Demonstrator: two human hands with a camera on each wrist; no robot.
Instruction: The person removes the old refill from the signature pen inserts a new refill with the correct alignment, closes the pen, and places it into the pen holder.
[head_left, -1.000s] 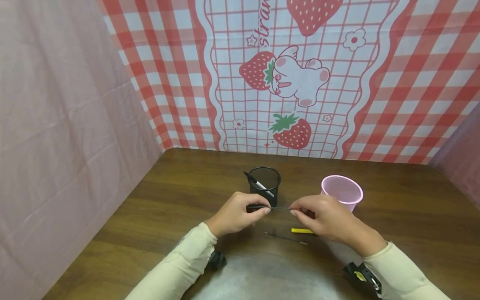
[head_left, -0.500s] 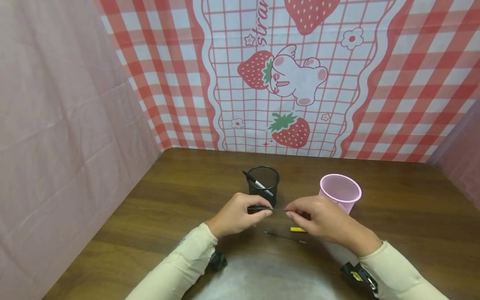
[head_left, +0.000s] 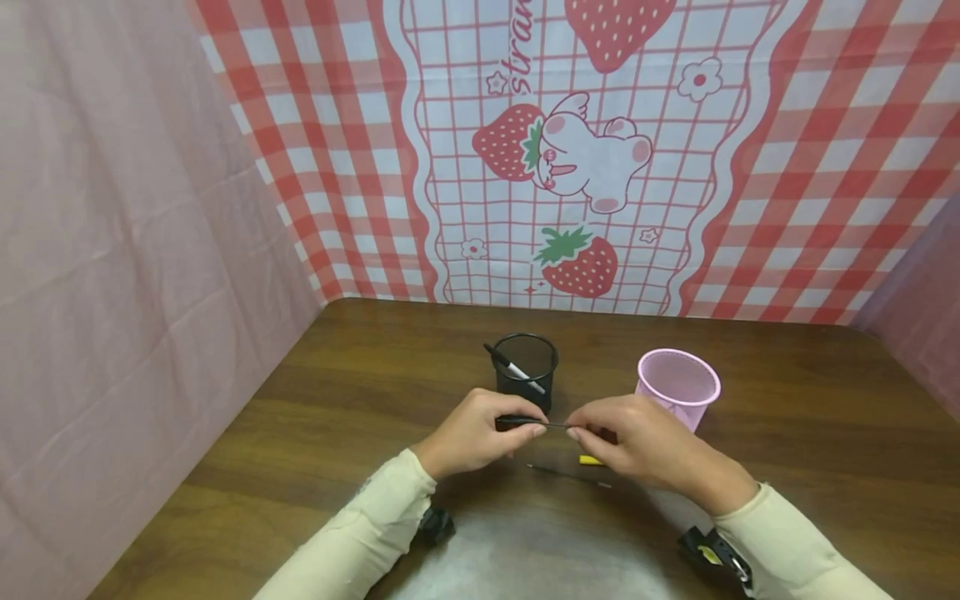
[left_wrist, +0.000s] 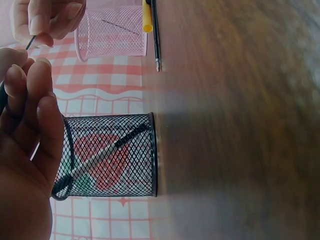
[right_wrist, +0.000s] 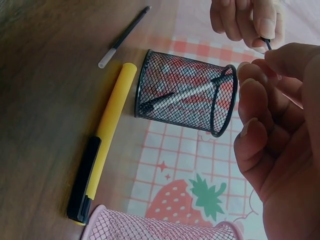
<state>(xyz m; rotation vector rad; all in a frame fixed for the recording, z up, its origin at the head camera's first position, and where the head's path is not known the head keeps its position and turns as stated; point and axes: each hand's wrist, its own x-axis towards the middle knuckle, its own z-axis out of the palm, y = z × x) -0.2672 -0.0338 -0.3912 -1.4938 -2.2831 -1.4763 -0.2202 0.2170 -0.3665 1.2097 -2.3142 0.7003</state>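
Bridging both hands (head_left: 474, 432) (head_left: 647, 440), thin rod (head_left: 557, 426)

A cloth-screened, desk-like spot; home or office, I cannot tell. Strawberry-print checked cloth (head_left: 360, 167) hangs beyond the far edge of the wood-grain table (head_left: 360, 358), a plain pale sheet (head_left: 135, 250) along its left edge; two mesh pen cups (head_left: 517, 387) (head_left: 678, 379) suggest stationery.

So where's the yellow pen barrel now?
In the right wrist view, the yellow barrel lies on the table, left of centre, between the dark refill and the pink cup.
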